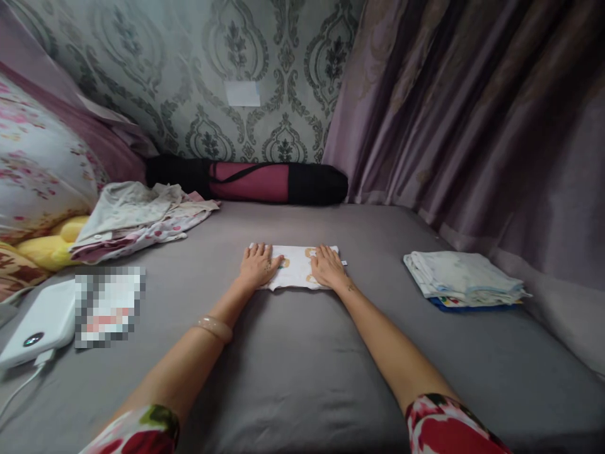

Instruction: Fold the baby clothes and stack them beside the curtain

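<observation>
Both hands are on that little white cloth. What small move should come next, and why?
Perhaps the left hand and right hand should gently smooth the white cloth toward its near side: both rest palm-down on it, and its near edge looks slightly uneven.

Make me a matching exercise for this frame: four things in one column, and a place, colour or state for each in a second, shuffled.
Things:
1. Cloth
2. Stack
3. Power bank
4. Bag

Descriptions:
A. Black and dark red, lying along the foot of the wall
B. Folded, to the right of both hands
C. White, with a plug in its end
D. Flat under the left hand and right hand

Pairs: 1-D, 2-B, 3-C, 4-A
</observation>
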